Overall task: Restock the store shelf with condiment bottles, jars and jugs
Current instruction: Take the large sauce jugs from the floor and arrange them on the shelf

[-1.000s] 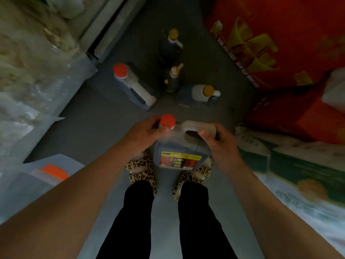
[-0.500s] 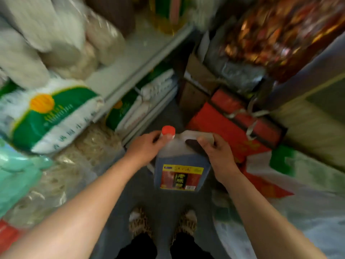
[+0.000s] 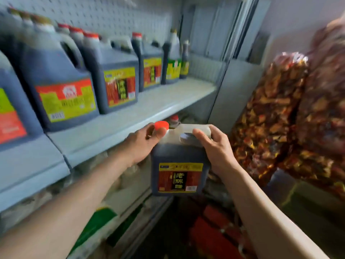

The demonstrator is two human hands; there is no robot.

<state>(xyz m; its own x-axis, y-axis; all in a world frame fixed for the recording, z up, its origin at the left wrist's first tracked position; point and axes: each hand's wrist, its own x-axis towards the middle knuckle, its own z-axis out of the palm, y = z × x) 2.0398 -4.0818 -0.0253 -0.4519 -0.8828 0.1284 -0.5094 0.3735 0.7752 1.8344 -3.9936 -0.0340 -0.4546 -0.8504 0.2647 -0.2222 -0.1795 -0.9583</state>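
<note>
I hold a dark jug (image 3: 178, 156) with a red cap and a yellow-and-red label upright in the air, just below and in front of the grey shelf (image 3: 130, 118). My left hand (image 3: 143, 143) grips its neck under the cap. My right hand (image 3: 214, 146) curls round the white handle on top. On the shelf stand several similar dark jugs (image 3: 117, 71) in a row, with a slimmer dark bottle (image 3: 170, 58) at the far right end. The shelf board to the right of that bottle is bare.
A white pegboard (image 3: 112, 17) backs the shelf. Big clear bags of red dried chillies (image 3: 280, 113) hang or lean at the right. Green-and-white sacks (image 3: 97, 221) lie on the lower shelf, and red boxes (image 3: 211, 236) sit on the floor below.
I have lifted the jug from the floor up to shelf height, and the view has swung from the floor and lower shelves to the jug shelf. Both hands keep the same grip.
</note>
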